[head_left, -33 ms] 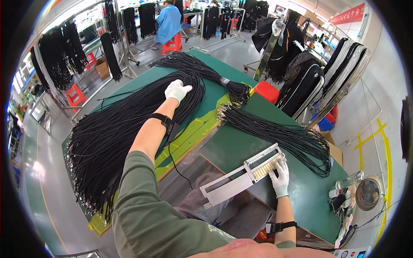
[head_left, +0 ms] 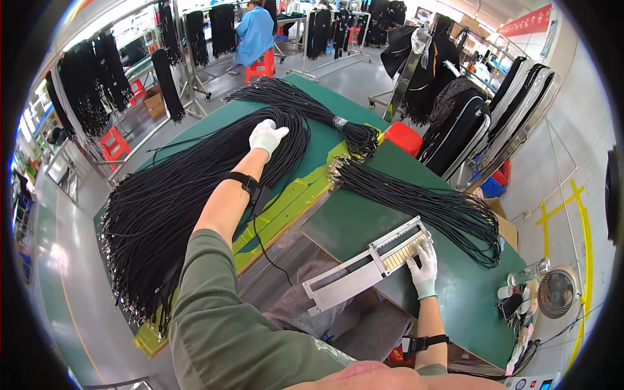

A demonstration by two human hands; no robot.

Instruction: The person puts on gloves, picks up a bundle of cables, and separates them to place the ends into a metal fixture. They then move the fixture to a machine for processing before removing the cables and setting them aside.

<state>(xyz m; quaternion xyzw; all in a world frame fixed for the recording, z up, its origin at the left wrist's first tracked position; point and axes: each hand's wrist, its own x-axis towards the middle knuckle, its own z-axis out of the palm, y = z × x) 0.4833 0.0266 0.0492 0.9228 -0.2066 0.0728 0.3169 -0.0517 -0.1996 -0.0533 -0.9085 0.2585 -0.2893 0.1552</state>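
Note:
My left hand (head_left: 266, 137), in a white glove, is at the looped end of a large bundle of black cables (head_left: 201, 162). Its fingers curl down onto the cables with the thumb out to the right. The bundle fans toward the near left, ending in many small metallic tips (head_left: 117, 260). My right hand (head_left: 424, 270), also gloved, grips the right end of a long silver metal frame (head_left: 341, 289), fingers over a row of cream-coloured slots (head_left: 398, 256). This frame lies slanted, its left part out over the table edge above my lap.
Another black cable bundle (head_left: 416, 201) lies on the right green table (head_left: 455, 305); a tied one (head_left: 305, 101) lies farther back. A small fan (head_left: 558, 292) stands at the right. Beyond are a red stool (head_left: 403, 138), loaded racks (head_left: 455, 123) and a seated person in blue (head_left: 255, 36).

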